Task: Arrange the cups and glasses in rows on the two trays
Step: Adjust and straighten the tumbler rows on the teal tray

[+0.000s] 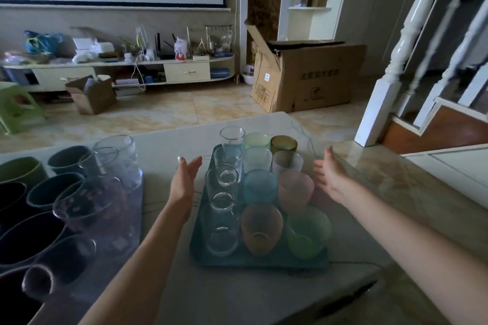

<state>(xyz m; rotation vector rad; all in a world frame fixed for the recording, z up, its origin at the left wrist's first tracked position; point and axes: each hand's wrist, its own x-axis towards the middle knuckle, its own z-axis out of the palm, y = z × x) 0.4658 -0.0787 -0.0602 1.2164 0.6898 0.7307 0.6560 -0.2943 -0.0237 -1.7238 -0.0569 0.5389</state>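
Both forearms are extended from the bottom of the frame towards the centre. The left hand [184, 179] is held with fingers straight and together, palm turned inward, just left of the teal tray [200, 250], gripping nothing. The right hand [328, 175] is held likewise, fingers relaxed and apart, just right of it. Glasses [261, 229] are seen standing in three rows on this tray at centre. At lower left, dark cups [56, 190] and clear glasses are seen on a second tray [132, 221].
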